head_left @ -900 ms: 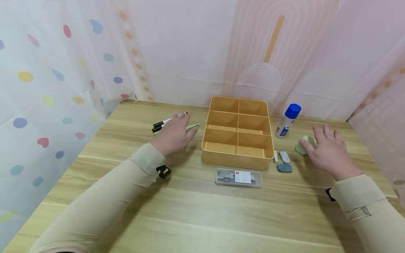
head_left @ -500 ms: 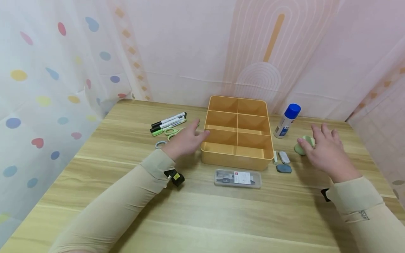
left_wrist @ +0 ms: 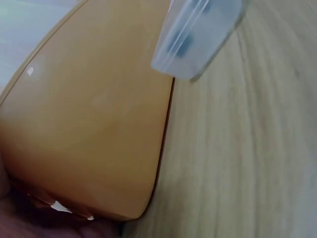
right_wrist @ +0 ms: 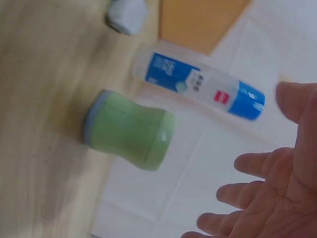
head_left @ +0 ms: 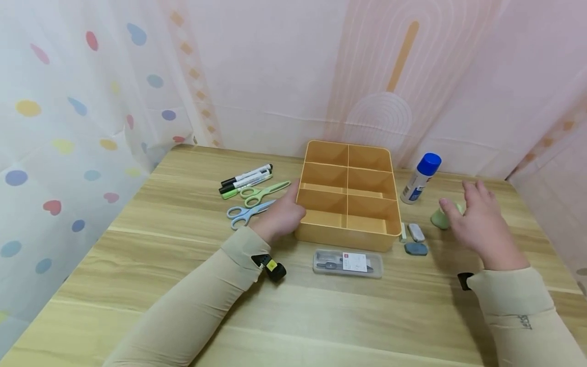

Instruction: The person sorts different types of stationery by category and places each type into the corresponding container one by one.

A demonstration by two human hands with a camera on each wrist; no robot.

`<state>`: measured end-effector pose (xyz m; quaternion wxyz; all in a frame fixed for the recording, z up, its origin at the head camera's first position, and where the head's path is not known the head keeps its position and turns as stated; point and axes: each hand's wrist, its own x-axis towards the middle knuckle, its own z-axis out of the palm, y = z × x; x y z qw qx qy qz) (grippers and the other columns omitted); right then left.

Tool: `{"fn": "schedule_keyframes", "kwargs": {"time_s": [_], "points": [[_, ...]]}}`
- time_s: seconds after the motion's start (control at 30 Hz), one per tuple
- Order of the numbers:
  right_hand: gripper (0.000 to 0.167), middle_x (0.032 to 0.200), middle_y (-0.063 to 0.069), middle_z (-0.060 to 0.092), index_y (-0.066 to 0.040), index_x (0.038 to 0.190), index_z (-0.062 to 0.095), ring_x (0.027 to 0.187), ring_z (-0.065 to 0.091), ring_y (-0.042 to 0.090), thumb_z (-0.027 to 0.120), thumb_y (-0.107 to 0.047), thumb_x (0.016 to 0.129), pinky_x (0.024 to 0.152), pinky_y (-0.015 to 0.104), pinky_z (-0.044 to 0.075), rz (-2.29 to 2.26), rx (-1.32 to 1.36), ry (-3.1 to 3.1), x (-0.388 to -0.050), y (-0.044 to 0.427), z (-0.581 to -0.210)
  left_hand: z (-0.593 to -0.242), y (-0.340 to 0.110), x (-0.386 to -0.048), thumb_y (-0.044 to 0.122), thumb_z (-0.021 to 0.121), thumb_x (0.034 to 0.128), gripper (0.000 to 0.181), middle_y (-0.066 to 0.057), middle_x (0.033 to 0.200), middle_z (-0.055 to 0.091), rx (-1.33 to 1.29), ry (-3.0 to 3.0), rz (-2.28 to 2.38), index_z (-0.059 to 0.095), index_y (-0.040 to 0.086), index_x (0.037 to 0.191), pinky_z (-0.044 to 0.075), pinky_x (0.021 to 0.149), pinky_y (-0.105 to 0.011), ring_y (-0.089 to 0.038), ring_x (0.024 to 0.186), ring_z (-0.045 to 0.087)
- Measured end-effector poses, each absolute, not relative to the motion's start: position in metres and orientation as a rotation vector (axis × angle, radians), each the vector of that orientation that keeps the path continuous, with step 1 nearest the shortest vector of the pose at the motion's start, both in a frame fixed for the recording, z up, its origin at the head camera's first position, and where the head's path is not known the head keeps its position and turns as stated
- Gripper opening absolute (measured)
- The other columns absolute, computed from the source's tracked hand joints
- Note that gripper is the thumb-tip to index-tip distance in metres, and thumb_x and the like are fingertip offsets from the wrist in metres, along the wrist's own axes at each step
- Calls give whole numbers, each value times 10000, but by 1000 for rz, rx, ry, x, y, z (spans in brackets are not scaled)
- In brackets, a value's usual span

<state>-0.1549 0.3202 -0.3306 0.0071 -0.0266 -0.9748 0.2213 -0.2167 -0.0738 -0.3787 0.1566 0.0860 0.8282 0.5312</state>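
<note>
Six compartments [head_left: 369, 224] divide the orange box [head_left: 344, 238] that the left hand [head_left: 282, 216] touches, its grip unclear, while the right hand [head_left: 483, 229], fingers [right_wrist: 242, 194] spread, hovers near a green block [right_wrist: 130, 130].

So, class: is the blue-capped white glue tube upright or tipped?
Upright: the tube stands on the wood-grain table, its blue cap on top.

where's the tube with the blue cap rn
In the head view, the blue-capped tube stands on the table just right of the orange box, beyond the small white block and left of the green object near the right hand.
</note>
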Motion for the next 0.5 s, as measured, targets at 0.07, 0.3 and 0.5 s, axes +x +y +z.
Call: {"fn": "schedule_keyframes", "kwargs": {"time_s": [0.07, 0.3, 0.5], "points": [[866, 1669, 421, -27, 117, 1632, 50, 1532, 2, 645, 335, -510, 1106, 1182, 808, 114, 708, -106, -3025, -156, 323, -330, -378, -73, -214, -33, 418, 878, 941, -103, 1708, 331, 217, 2369, 1527, 102, 284, 1706, 260, 1282, -563, -333, 1524, 376], [804, 1653, 429, 122, 67, 1651, 113, 1480, 186, 666, 424, -426, 1098, 1158, 798, 214, 696, -146, -3057, -163, 325, -338, -377, -72, -209, 7, 422, 910, 921, -91, 1706, 350, 141, 2410, 1492, 95, 340, 1704, 277, 1268, -577, -327, 1507, 395], [688, 1608, 429, 254, 48, 1637, 230, 1441, 274, 663, 488, -269, 1083, 1134, 794, 271, 611, -149, -3179, -170, 324, -345, -376, -71, -208, 2, 406, 915, 911, -67, 1730, 310, 165, 2395, 1538, 94, 320, 1709, 228, 1297, -552, -303, 1552, 344]]}}
